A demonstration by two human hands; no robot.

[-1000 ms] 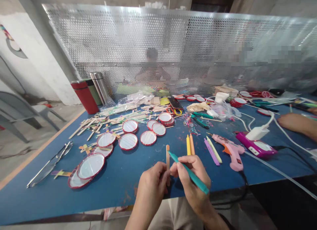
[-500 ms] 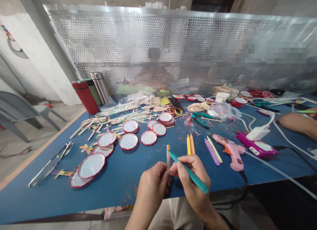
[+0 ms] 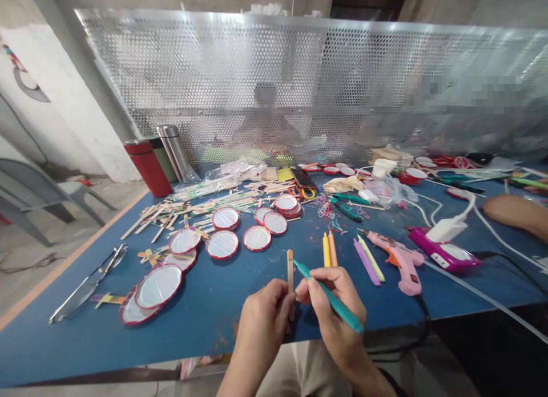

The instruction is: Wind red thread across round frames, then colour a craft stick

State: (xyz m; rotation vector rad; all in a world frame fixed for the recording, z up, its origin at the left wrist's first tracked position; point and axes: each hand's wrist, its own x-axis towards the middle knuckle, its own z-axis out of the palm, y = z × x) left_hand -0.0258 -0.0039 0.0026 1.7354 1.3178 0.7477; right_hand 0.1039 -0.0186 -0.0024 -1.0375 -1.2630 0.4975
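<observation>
Left hand (image 3: pixel 261 323): fingers pinched shut on 1 upright wooden stick (image 3: pixel 290 271). Right hand (image 3: pixel 325 311): firm grip on 1 teal marker (image 3: pixel 345 313), tip just beside stick.

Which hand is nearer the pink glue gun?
Right. The right hand sits lower left of the pink glue gun; the left hand is farther left, beside it.

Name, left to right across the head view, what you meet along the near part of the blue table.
Red-rimmed disc → left hand → right hand → pink glue gun → magenta device
</observation>
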